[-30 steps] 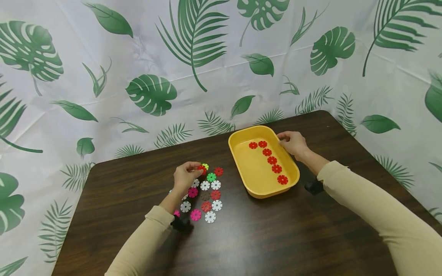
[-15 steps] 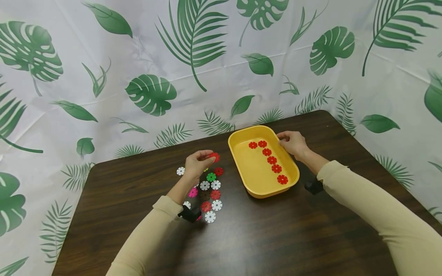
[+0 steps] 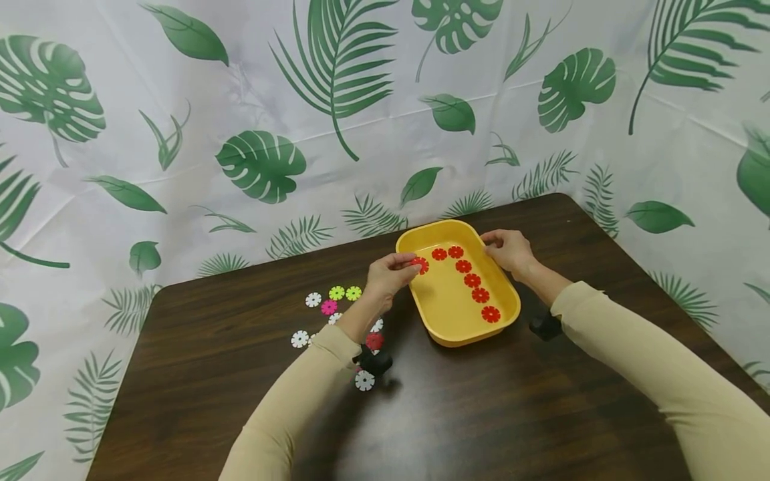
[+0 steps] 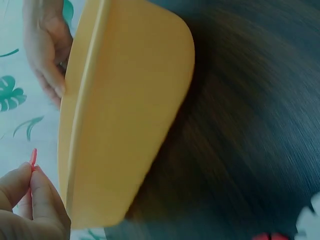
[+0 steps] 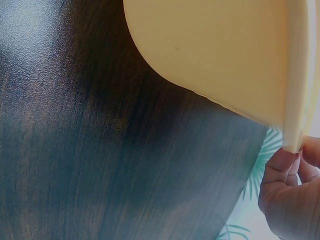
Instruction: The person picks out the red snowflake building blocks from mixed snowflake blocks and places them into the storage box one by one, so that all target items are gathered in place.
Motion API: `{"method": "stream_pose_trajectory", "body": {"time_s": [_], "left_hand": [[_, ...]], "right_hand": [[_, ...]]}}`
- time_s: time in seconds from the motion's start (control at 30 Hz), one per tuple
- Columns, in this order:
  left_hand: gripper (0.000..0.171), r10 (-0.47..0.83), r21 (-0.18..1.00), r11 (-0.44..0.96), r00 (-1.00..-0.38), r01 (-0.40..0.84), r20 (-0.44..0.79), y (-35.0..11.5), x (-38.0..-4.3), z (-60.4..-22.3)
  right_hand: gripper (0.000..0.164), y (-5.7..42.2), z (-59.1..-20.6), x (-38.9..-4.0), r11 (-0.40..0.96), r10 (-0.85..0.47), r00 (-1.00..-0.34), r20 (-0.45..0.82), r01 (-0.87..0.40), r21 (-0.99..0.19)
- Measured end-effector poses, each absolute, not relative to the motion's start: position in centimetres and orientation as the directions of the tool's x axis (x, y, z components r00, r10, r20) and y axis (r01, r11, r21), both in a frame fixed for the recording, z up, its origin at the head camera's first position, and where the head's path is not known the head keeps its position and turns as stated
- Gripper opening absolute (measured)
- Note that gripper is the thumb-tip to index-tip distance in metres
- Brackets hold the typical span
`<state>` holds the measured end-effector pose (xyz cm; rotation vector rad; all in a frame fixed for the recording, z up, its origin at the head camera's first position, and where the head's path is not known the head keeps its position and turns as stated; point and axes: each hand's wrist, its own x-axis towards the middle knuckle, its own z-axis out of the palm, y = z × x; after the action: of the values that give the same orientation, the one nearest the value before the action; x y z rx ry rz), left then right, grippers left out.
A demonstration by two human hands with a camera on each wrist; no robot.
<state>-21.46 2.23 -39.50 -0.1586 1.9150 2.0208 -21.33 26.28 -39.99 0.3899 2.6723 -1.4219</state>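
My left hand (image 3: 385,277) pinches a red notched disc (image 3: 422,266) between thumb and fingertips, over the left rim of the yellow tray (image 3: 436,327). In the left wrist view the same disc (image 4: 33,159) shows edge-on. My right hand (image 3: 510,252) grips the tray's right rim, and in the right wrist view thumb and fingers (image 5: 282,167) pinch that rim. Inside the tray, several red discs (image 3: 472,280) lie flat in a bent row. Left of the tray, loose discs in white, yellow-green (image 3: 353,293), pink (image 3: 329,306) and red (image 3: 374,341) are partly hidden by my left forearm.
The dark wooden table (image 3: 469,414) carries everything. Behind it hangs a white cloth (image 3: 361,180) printed with green leaves. Each wrist wears a black camera strap; the left one (image 3: 374,361) is above the loose discs.
My left hand has lifted the red disc from the loose discs and carried it right, to the tray's left rim. The right hand and the tray have stayed put.
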Motion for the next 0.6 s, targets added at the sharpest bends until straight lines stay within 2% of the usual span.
{"method": "stream_pose_trajectory", "body": {"time_s": [0.6], "left_hand": [[0.023,0.167,0.956,0.008,-0.942,-0.295,-0.292,7.4,-22.6,-39.9]], "right_hand": [[0.032,26.5,-40.2,-21.4,0.55,0.174,-0.969,-0.176,0.244,-0.799]]}}
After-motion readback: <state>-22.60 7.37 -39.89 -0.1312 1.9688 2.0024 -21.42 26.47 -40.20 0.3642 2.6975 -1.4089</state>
